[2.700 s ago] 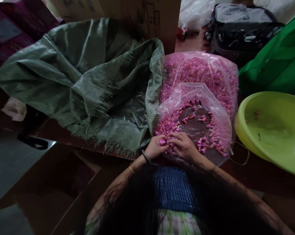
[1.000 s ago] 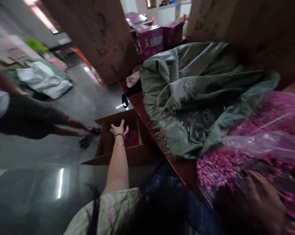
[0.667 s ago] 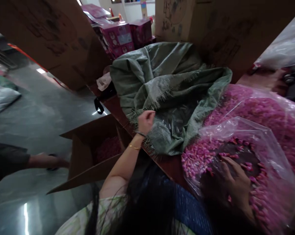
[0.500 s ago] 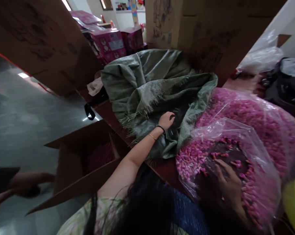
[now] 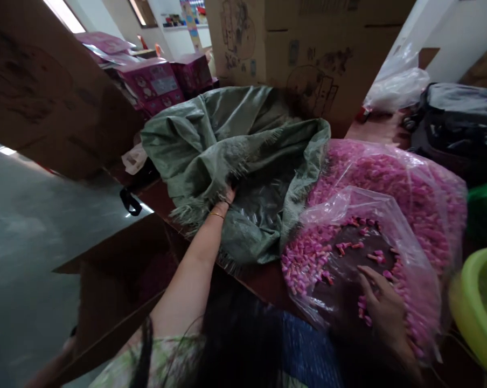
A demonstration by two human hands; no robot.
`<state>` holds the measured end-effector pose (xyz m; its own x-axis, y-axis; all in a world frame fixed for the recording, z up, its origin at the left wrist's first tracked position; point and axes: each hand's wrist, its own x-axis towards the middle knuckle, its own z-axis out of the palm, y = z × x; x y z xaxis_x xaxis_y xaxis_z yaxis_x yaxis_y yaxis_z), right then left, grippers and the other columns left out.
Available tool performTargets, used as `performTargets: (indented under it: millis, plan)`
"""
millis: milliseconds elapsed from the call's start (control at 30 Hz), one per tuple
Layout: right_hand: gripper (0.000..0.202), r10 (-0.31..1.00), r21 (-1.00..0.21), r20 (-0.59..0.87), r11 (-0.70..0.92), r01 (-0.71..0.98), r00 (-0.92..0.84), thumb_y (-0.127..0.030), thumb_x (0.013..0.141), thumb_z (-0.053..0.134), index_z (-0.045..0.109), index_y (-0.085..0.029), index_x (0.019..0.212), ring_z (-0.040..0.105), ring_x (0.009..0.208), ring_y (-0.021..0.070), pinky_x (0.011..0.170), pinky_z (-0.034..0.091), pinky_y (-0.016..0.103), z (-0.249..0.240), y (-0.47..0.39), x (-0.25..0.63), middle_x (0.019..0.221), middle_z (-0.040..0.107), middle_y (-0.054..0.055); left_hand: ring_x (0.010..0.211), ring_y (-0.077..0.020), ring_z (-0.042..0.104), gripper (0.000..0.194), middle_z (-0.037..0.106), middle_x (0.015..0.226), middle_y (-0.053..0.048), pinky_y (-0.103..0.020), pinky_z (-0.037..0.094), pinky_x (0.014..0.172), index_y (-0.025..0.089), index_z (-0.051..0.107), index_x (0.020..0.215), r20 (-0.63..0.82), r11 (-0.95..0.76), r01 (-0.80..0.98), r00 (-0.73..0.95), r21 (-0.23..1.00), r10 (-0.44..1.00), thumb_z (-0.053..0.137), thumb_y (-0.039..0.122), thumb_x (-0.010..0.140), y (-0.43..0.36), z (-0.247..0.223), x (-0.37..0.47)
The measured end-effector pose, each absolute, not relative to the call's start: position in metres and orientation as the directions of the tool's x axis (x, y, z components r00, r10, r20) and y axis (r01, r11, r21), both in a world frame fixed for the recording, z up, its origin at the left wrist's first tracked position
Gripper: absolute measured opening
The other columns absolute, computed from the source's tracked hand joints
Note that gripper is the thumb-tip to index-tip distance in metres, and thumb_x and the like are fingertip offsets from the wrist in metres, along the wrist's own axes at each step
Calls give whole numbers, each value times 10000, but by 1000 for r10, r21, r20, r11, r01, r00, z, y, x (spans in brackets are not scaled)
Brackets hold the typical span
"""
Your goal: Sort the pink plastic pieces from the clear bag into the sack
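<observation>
My left hand (image 5: 230, 195) reaches into the mouth of a green woven sack (image 5: 179, 151), against its frayed near-left edge. A fold of the sack hides its fingers. Small clear plastic pieces (image 5: 268, 196) lie inside the sack. My right hand (image 5: 384, 304) rests low over the dark surface in the mouth of a clear plastic bag (image 5: 413, 242), fingers stretched out and apart, with nothing seen in them. Around it are many small pink plastic pieces (image 5: 308, 264), with several loose ones (image 5: 376, 257) near the fingertips.
A second bag of pink pieces (image 5: 421, 188) lies behind. At right stand a yellow-green basin (image 5: 475, 302) and a black bag (image 5: 461, 129). An open carton (image 5: 102, 291) is at lower left, with another person's arm (image 5: 53, 366) beside it. Large cartons (image 5: 308, 59) stand at the back.
My left hand has moved left, from over the sack's opening to under its frayed edge. My right hand stays by the loose pink pieces. The view has swung right.
</observation>
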<state>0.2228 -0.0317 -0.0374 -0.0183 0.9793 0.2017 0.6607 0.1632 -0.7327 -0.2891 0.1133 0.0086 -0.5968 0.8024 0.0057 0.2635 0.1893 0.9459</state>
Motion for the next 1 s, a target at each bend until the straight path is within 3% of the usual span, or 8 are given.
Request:
performTargets:
  millis: [233,333,400,467,600,700,833,1000]
  plan:
    - [293,973,-776,220,214,594,-64,-369,907,530,646,-223,1133,571,1171,214,1047,421,428,-16,-19,200,1203,650,82,1191,-293,503,233,651,1090,-127,-446,324,1080,171,618,904,117,224,581,-490,782,864,677,309,726,96,11,-273]
    - [279,966,-761,125,240,603,-227,-333,904,549,647,-219,1140,550,1200,214,1053,414,420,-11,-12,193,1240,628,92,931,-225,619,227,682,958,-80,-370,461,910,189,668,946,367,-13,753,-306,658,878,560,362,849,71,5,-236]
    - [263,946,-735,99,279,619,-309,-308,910,547,649,-214,1134,549,1191,205,1047,411,405,-11,-5,192,1235,631,87,884,-203,629,211,690,930,-78,-335,479,850,190,681,926,543,-175,782,-234,598,807,523,322,884,47,2,-198]
    - [244,942,-690,80,288,664,-325,-289,908,553,653,-204,1114,562,1146,201,1017,421,389,-10,3,197,1181,654,82,838,-195,643,159,703,882,-74,-319,494,797,197,689,893,611,-344,760,-88,551,787,549,269,872,22,0,-153]
    - [170,978,-556,7,178,812,-210,-285,905,556,680,-186,966,591,1001,202,935,440,360,-6,11,225,997,683,79,786,-192,672,152,724,858,-62,-311,523,729,250,708,944,535,-596,590,303,545,789,608,219,834,-12,-2,-80]
    - [154,998,-466,-47,13,885,-39,-262,905,548,671,-177,942,595,943,199,901,444,341,-2,7,256,969,673,85,780,-193,681,186,732,862,-55,-319,534,726,279,714,969,496,-656,502,430,563,754,623,202,826,-21,-1,-57]
    - [202,987,-374,-56,-161,913,151,-241,899,541,651,-151,1043,581,1026,232,936,440,378,-1,-6,281,1077,648,126,778,-184,680,203,734,869,-57,-308,536,724,257,714,977,524,-685,464,442,561,728,632,165,816,-20,3,-60]
    - [341,997,-391,-21,-73,917,71,-207,901,519,580,-186,1236,560,1114,235,979,438,375,-13,-13,265,1224,597,116,778,-182,673,156,728,869,-67,-299,529,719,221,722,944,529,-616,552,333,562,781,622,191,828,-18,9,-78]
